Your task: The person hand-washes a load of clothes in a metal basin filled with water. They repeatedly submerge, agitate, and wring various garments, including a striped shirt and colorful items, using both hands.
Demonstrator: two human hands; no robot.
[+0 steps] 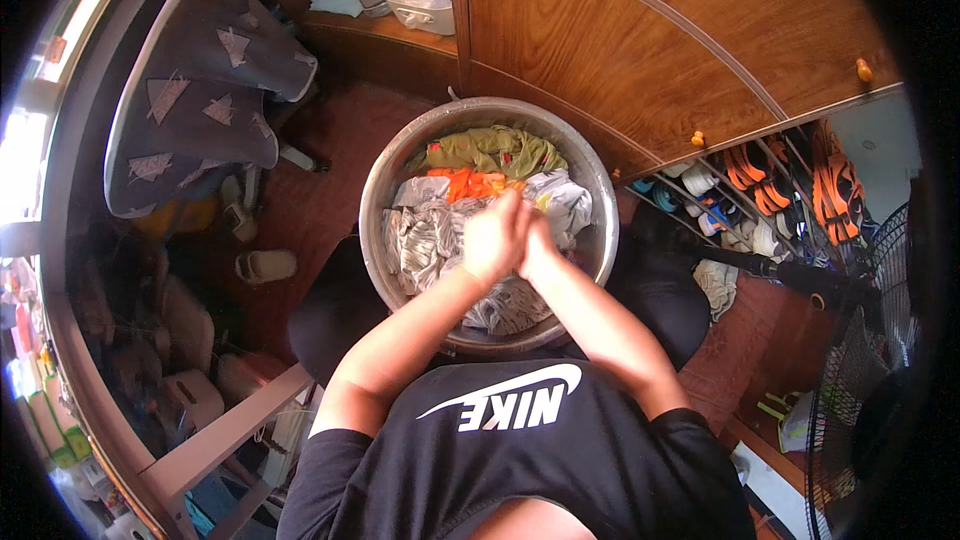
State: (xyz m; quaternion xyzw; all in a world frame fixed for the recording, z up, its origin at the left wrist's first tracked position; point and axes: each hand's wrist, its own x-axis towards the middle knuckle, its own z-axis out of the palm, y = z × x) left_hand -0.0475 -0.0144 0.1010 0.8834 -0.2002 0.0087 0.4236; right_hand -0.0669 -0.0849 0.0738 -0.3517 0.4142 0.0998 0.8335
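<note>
A large round metal basin [370,255] stands between my knees, holding several pieces of crumpled cloth. Above its middle, my left hand [491,236] and my right hand [538,240] are brought together, blurred, with the fingers pointing away from me. Whether any cloth is held between the palms cannot be made out. Beneath and left of them lies a grey patterned cloth [427,240]. Bright orange cloth [469,183] shows just past my fingertips, and an olive-green garment [499,148] rests along the far wall. To the right is a white-grey cloth [566,198] with a yellow patch.
A wooden cabinet [585,29] rises just beyond the basin. Shoes [757,195] fill a rack at the right, near a black fan [832,390]. On the left are a cloth-covered chair [199,89] and a slipper [266,267] on the red floor.
</note>
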